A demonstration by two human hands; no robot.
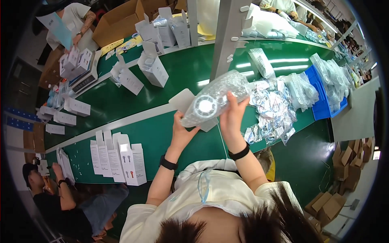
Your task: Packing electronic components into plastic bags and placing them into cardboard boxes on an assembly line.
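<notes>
Out in front of me is a clear bubble-wrapped package with a round white ringed face, like a small fan, showing through. My right hand grips its right-hand end from the near side. At its lower left end, my left hand is closed around the side of a white box with spread flaps. The package covers most of that box, so whether its tip is inside I cannot tell. Upright white cartons stand in a row left of my left hand. Small bagged cables are heaped right of my right hand.
A blue bin of bubble-wrapped packages stands at the right. Another wrapped package lies beyond the heap. A grey post rises ahead. Open filled boxes stand on the far green bench. Two co-workers are at the left; cardboard boxes lie right.
</notes>
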